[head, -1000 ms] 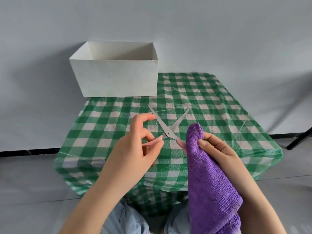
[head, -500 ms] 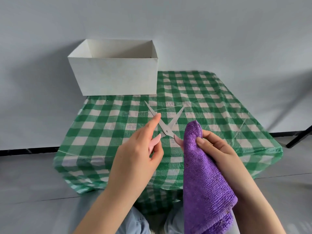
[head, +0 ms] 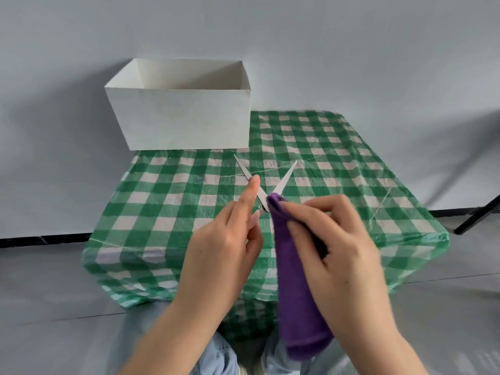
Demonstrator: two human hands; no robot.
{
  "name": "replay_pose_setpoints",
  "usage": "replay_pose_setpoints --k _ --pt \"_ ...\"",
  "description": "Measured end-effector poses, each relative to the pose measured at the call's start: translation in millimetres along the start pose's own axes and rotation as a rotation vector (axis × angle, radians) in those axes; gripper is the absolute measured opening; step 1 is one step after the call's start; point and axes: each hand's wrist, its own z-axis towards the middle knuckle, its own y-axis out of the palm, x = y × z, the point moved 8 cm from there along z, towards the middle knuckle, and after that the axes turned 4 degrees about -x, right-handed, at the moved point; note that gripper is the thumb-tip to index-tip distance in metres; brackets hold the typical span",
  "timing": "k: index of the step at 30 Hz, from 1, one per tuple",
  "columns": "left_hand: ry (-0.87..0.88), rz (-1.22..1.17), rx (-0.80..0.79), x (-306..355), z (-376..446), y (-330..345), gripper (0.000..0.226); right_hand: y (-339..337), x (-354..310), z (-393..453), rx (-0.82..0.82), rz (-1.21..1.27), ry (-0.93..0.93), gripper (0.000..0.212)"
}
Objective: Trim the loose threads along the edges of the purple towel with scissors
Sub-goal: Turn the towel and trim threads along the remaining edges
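Note:
My left hand (head: pixel 224 253) grips the handles of silver scissors (head: pixel 284 178); the handles are hidden behind my fingers. Its index finger lies straight along the left blade, and the two blades spread in a wide V over the table. My right hand (head: pixel 338 253) holds the purple towel (head: pixel 295 293), with the back of the hand toward me. The towel's top fold sits right at the crotch of the blades, and the rest hangs down toward my lap.
A table under a green and white checked cloth (head: pixel 351 190) stands in front of me. An open white box (head: pixel 184 117) sits at its back left against the grey wall. A black leg (head: pixel 476 217) slants in at the far right. My knees (head: pixel 216 355) are below.
My right hand has turned over, so its back faces me, and has brought the towel's top in between the blades. My left index finger has straightened along the blade.

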Motion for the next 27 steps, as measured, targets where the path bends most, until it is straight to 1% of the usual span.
replay_pose_setpoints --k 4,7,11,16,19,21,23,27 --pt "-0.017 -0.066 0.044 0.4 -0.3 -2.9 0.054 18.5 -3.2 -3.5 0.008 -0.045 -0.025 0.029" --pt "-0.005 -0.078 0.091 0.7 0.4 -8.2 0.053 22.1 -6.1 -2.8 0.019 -0.015 -0.046 0.031" --pt "0.007 -0.074 0.149 -0.5 0.9 -11.7 0.051 27.0 -7.0 0.8 -0.009 0.054 -0.049 0.032" --pt "-0.002 -0.062 0.146 -10.9 0.9 -5.3 0.051 37.4 5.6 -5.4 -0.070 0.084 0.015 0.029" --pt "-0.001 -0.032 0.096 -17.5 3.3 -1.3 0.051 32.1 12.2 -8.8 -0.028 0.154 0.059 0.028" --pt "-0.012 0.023 0.103 -17.6 3.4 -0.6 0.049 27.0 7.8 -4.3 0.017 0.178 0.049 0.029" --pt "-0.008 0.036 0.124 -14.6 2.6 -0.4 0.049 30.5 2.4 2.9 0.016 0.157 0.027 0.029" --pt "-0.011 -0.040 0.161 -15.7 1.3 -0.8 0.051 42.7 0.7 10.3 -0.015 0.077 -0.025 0.032"
